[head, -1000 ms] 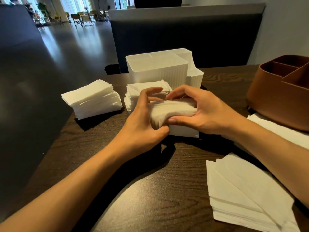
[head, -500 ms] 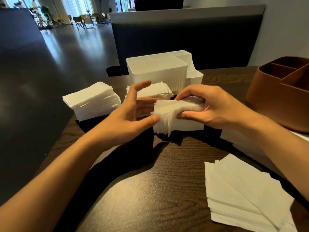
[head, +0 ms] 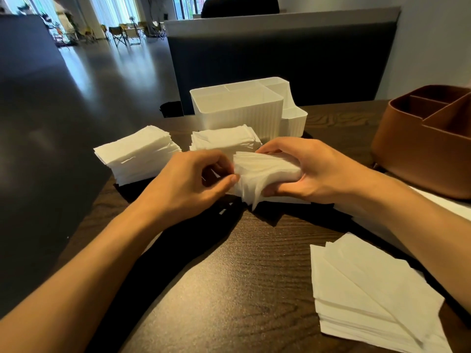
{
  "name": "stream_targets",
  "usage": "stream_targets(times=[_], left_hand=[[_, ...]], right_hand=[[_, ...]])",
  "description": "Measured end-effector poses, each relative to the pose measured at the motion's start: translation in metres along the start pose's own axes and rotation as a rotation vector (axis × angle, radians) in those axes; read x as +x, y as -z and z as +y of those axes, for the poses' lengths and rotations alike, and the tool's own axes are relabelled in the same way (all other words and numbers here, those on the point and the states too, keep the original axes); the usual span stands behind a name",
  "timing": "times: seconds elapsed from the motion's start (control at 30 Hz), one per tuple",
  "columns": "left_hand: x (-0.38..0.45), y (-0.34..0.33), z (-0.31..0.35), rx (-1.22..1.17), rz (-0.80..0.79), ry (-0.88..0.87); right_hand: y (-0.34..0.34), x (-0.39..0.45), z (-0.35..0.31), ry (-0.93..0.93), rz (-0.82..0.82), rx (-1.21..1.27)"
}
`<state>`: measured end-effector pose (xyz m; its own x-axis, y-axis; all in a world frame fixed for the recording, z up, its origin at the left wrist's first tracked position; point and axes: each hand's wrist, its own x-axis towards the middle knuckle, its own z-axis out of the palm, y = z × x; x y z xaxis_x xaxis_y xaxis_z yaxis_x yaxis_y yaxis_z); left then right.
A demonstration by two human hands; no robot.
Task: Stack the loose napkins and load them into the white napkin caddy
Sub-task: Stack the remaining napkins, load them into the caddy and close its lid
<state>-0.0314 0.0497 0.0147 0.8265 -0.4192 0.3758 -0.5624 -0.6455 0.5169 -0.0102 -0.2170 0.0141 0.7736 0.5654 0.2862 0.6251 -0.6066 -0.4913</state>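
A thick bundle of white napkins (head: 265,171) is held just above the dark wooden table (head: 242,289). My right hand (head: 313,169) grips the bundle's right end, fingers over the top and thumb below. My left hand (head: 188,184) pinches the bundle's left edge with curled fingers. Behind the hands stands the white ribbed napkin caddy (head: 239,115), whose visible compartments hold nothing. A short napkin stack (head: 224,138) lies directly in front of the caddy. A taller napkin stack (head: 137,154) sits to the left.
A fanned pile of larger napkins (head: 369,299) lies at the front right. A brown compartment caddy (head: 428,138) stands at the right on a white sheet (head: 438,202). The table's left edge drops to a dark floor. A dark partition (head: 280,64) rises behind the table.
My left hand, spread open beside the bundle half a second ago, has curled and closed onto its left edge. My right hand kept its grip throughout.
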Motion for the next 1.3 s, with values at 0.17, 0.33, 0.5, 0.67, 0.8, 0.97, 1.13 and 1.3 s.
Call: stream_targets(times=[0.17, 0.33, 0.5, 0.67, 0.8, 0.97, 1.13, 1.3], left_hand=[[0.000, -0.002, -0.003, 0.025, -0.061, 0.003], [0.000, -0.001, -0.003, -0.047, -0.084, 0.031], [0.000, 0.000, 0.002, 0.007, 0.001, -0.013], [0.001, 0.003, 0.003, -0.101, 0.230, -0.029], [0.001, 0.018, 0.011, -0.806, 0.104, 0.106], [-0.008, 0.015, 0.027, -0.626, -0.282, 0.071], [-0.006, -0.014, 0.021, -0.129, -0.208, 0.035], [-0.007, -0.018, 0.024, -0.223, -0.108, 0.090]], right_hand=[[0.001, 0.001, -0.001, 0.005, 0.038, -0.053], [-0.001, 0.000, -0.003, -0.012, 0.037, -0.055], [-0.002, 0.000, -0.002, -0.023, 0.028, -0.075], [-0.004, 0.001, -0.004, -0.040, 0.012, -0.035], [-0.007, 0.001, -0.002, -0.068, 0.039, -0.088], [-0.005, 0.003, -0.001, -0.170, 0.054, 0.018], [-0.002, 0.004, -0.007, -0.145, 0.021, -0.076], [0.000, 0.004, -0.012, -0.166, -0.013, -0.066]])
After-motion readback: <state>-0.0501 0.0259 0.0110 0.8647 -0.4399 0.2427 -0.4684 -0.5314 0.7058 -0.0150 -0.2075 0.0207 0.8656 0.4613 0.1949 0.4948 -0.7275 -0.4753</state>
